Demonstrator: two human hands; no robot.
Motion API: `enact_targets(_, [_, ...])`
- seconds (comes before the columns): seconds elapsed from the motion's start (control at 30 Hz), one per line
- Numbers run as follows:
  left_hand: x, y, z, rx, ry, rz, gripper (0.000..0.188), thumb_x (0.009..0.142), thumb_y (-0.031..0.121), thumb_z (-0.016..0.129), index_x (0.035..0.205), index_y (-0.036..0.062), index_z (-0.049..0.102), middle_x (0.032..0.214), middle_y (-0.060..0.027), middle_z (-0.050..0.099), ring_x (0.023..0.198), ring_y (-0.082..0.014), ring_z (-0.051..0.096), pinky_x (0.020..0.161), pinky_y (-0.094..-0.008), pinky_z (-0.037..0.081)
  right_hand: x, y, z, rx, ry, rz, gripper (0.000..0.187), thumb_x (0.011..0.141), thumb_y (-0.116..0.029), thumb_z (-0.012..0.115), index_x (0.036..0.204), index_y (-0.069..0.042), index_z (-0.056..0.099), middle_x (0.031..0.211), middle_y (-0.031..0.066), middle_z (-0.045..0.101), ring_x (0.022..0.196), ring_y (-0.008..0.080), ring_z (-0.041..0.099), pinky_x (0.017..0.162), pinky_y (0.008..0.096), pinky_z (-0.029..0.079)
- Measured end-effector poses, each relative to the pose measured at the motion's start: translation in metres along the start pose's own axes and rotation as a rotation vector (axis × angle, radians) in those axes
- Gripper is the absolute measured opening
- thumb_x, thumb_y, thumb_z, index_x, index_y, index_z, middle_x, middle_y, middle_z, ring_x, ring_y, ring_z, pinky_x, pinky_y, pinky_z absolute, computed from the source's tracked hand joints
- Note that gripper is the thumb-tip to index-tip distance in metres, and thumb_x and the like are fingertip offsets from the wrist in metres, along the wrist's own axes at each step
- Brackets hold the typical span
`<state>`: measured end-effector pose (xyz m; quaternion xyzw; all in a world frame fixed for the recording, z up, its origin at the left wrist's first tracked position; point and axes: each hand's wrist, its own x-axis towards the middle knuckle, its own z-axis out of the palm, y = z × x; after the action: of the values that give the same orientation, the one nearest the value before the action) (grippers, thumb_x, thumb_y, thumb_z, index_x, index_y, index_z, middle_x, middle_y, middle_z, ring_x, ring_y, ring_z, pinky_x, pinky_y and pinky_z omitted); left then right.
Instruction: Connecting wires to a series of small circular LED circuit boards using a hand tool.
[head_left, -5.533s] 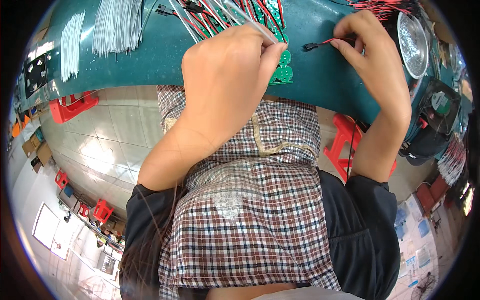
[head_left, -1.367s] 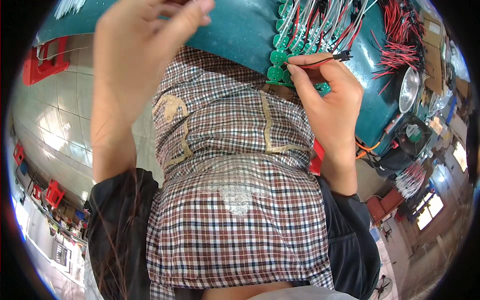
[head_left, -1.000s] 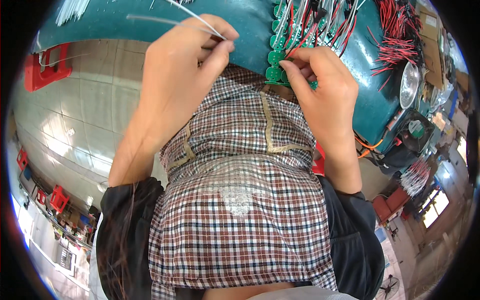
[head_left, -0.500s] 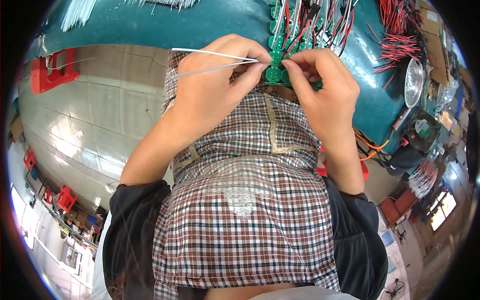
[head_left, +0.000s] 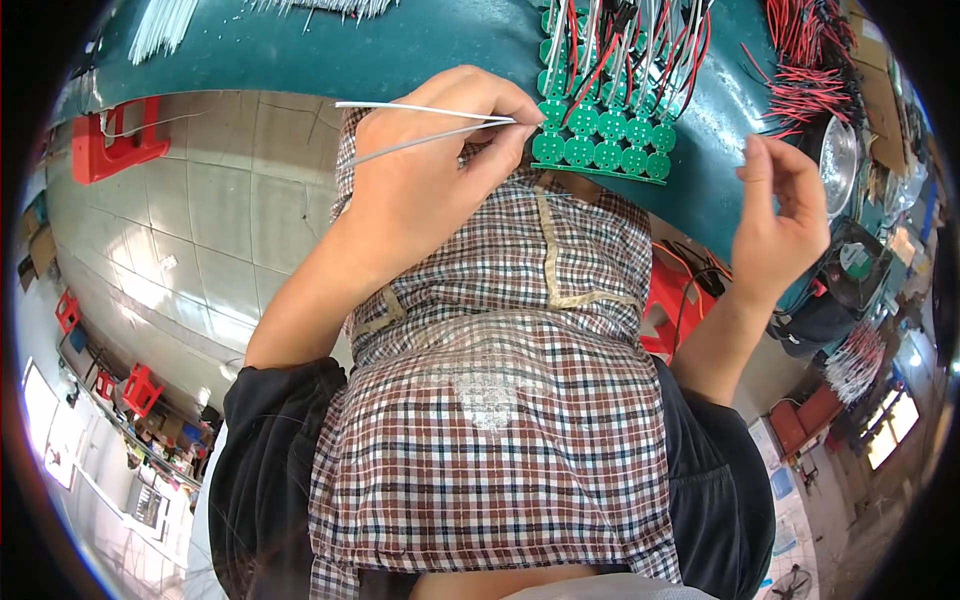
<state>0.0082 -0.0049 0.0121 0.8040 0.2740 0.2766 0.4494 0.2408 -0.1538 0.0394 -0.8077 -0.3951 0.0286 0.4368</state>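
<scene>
My left hand [head_left: 440, 165] is closed in a pinch on two thin wires [head_left: 425, 110], one white and one greyish, which trail back over the hand to the left. Its fingertips rest by the left edge of a green circuit board panel [head_left: 607, 155] made of rows of rounded pads. Red, black and white wires [head_left: 625, 50] lie over the panel's far part. Off to the right, my right hand [head_left: 785, 205] hangs over the table edge with thumb and forefinger tips together; whatever they may hold is too small to make out. Close beyond it lie red and black wires [head_left: 800, 95].
The table [head_left: 400, 60] has a teal top. White wires [head_left: 165, 25] lie at its far left. A round metal dish [head_left: 838, 165] and a black fan-like device [head_left: 850, 260] are at the right. Red stools [head_left: 120, 140] stand on the tiled floor.
My right hand has left the panel and moved right, toward the red and black wires, uncovering the panel's right part. My left hand stays at the panel with the wires.
</scene>
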Motion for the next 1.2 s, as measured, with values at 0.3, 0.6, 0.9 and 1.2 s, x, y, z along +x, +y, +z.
enact_targets(0.3, [0.0,0.002,-0.002,0.014,0.007,-0.009,0.009,0.085,0.002,0.071,0.092,0.0059,0.068,0.088,-0.0053,0.069,0.07,-0.0155,0.071,0.06,-0.0258,0.056,0.014,0.047,-0.029,-0.86,-0.003,0.263,0.033,0.087,-0.034,0.077,0.101,-0.005,0.074,0.079,0.0057,0.071,0.065,0.0172,0.065,0.064,0.0331,0.051])
enact_targets(0.6, [-0.001,0.004,-0.003,0.048,-0.001,-0.024,0.008,0.084,0.004,0.071,0.091,0.0065,0.069,0.09,-0.0051,0.07,0.071,-0.016,0.071,0.061,-0.0264,0.056,0.014,0.051,-0.014,-0.553,0.019,0.269,0.024,0.086,-0.022,0.071,0.099,-0.002,0.072,0.081,0.0088,0.072,0.068,0.0189,0.067,0.068,0.0328,0.053])
enact_targets(0.9, [0.001,0.002,-0.002,0.051,0.014,0.008,0.008,0.084,0.005,0.071,0.091,0.0068,0.068,0.088,-0.0046,0.071,0.07,-0.0159,0.071,0.06,-0.0263,0.054,0.02,0.048,-0.011,-0.58,0.014,0.32,0.026,0.088,-0.023,0.07,0.1,-0.001,0.072,0.083,0.0099,0.071,0.074,0.0225,0.068,0.072,0.0358,0.052])
enact_targets(1.2, [0.002,0.002,-0.002,0.036,0.005,0.031,0.009,0.084,0.005,0.072,0.091,0.0066,0.068,0.088,-0.005,0.07,0.067,-0.0166,0.069,0.059,-0.0268,0.054,0.028,0.044,-0.012,-0.569,-0.062,0.359,0.026,0.085,-0.021,0.069,0.096,0.002,0.072,0.08,0.0123,0.072,0.069,0.0241,0.067,0.07,0.0355,0.053])
